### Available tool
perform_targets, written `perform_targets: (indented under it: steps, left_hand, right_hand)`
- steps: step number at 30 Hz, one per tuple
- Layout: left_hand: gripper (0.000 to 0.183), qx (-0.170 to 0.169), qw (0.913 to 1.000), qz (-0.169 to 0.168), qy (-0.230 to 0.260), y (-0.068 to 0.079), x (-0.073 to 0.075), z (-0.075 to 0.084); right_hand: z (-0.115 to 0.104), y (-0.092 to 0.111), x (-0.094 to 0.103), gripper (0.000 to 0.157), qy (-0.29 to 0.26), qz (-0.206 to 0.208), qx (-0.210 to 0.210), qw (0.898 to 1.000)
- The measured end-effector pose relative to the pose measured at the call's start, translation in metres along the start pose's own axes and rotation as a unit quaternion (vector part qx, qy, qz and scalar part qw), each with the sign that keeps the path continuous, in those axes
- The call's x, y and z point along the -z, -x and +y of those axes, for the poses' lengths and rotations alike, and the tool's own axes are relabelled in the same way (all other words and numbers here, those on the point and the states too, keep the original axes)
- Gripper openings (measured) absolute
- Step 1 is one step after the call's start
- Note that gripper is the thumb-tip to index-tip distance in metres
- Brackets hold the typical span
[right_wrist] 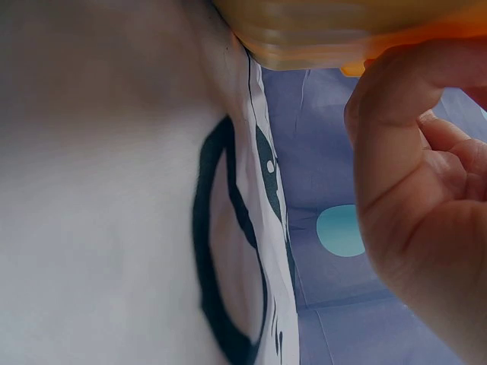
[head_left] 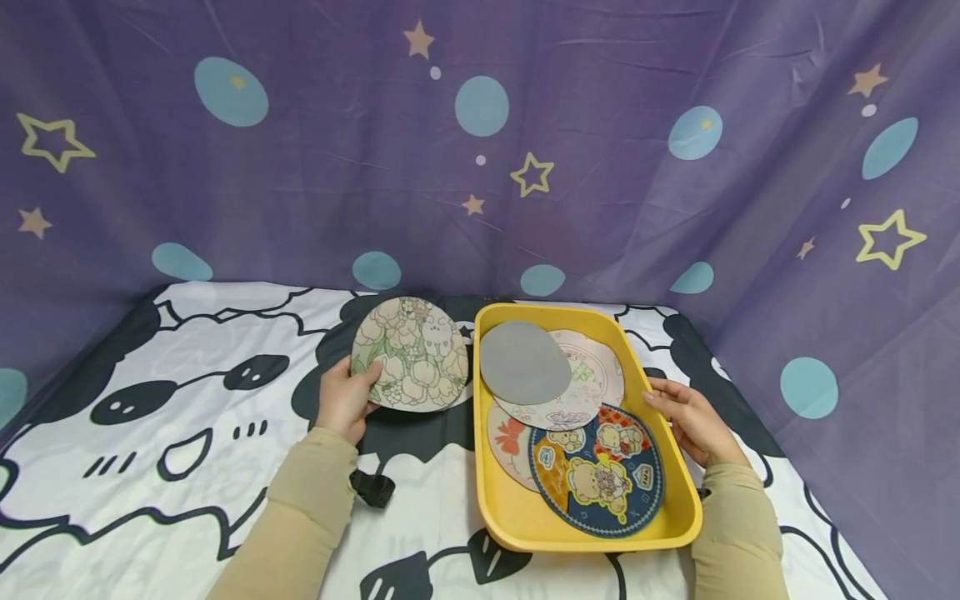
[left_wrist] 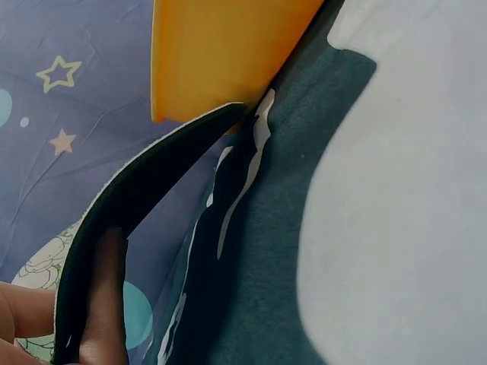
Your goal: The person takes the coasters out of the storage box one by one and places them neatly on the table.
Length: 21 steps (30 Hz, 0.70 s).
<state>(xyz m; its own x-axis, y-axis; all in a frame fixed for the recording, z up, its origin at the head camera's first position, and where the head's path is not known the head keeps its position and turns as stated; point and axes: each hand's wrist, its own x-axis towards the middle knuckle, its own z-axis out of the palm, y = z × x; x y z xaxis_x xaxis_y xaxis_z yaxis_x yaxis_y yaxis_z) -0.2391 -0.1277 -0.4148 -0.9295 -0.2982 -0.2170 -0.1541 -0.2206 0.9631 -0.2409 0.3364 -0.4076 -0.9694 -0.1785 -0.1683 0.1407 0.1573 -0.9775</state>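
My left hand pinches a round mat by its lower left edge, just left of the yellow tub. Pale flowers and a small white rabbit cover the mat's face; in the left wrist view its dark underside shows, bent in a curve. My right hand grips the right rim of the yellow tub. Inside the tub several round mats overlap: a plain grey one, a pink patterned one, a dark blue one with bears, and one with a red bow partly hidden beneath.
A white cloth with black cartoon drawings covers the table. Behind it hangs a purple curtain with stars and blue dots, which also runs along the right side. A black strap piece sits at the left wrist.
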Motion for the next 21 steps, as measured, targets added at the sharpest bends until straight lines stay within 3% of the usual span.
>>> perform_targets:
  steps: [21]
  left_hand:
    - [0.047,0.036,0.9982,-0.044,-0.019,-0.0021,0.0032,-0.0061]
  right_hand:
    - [-0.0021,0.0012,-0.0009,0.058,0.001,-0.004,0.002,1.000]
